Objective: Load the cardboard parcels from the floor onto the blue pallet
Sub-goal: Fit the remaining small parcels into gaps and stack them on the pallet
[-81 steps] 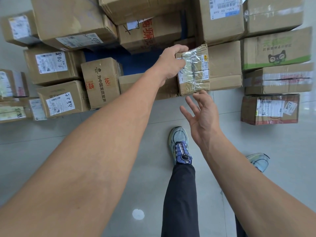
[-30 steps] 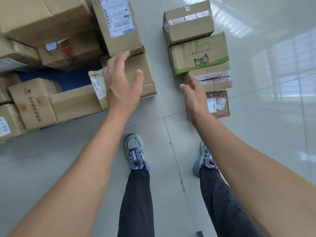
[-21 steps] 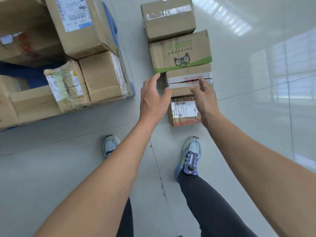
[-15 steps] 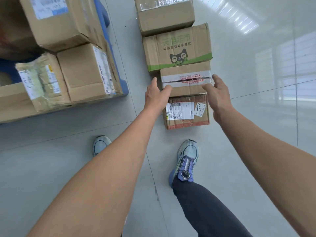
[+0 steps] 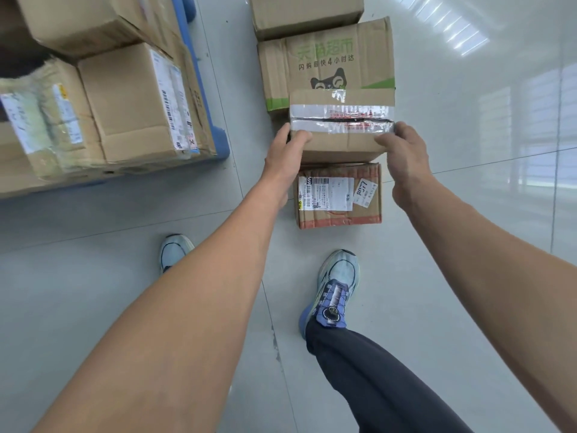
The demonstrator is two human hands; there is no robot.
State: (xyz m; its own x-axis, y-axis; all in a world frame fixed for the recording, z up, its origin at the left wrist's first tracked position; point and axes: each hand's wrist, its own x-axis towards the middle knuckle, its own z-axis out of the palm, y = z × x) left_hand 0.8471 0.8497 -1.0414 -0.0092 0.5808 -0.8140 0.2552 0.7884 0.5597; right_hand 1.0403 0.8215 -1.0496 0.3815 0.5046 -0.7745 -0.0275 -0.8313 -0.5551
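A taped cardboard parcel (image 5: 342, 120) with clear tape along its top seam is held between both hands. My left hand (image 5: 282, 157) grips its left end and my right hand (image 5: 402, 154) grips its right end. It hovers over a row of parcels on the floor: a small red-edged labelled box (image 5: 338, 195) nearest me, a green-printed box with a cat face (image 5: 327, 57) behind, and another plain box (image 5: 306, 10) beyond that. The blue pallet (image 5: 215, 142) is at the upper left, stacked with several parcels (image 5: 131, 101).
My two feet in light blue shoes (image 5: 335, 285) stand on the glossy grey tiled floor (image 5: 468, 214). A plastic-wrapped parcel (image 5: 40, 110) sits at the pallet's near left. Open floor lies to the right and between me and the pallet.
I turned from the pallet to the floor row on the right. Both hands reached the taped parcel, closed on its ends, and it has come up off the floor.
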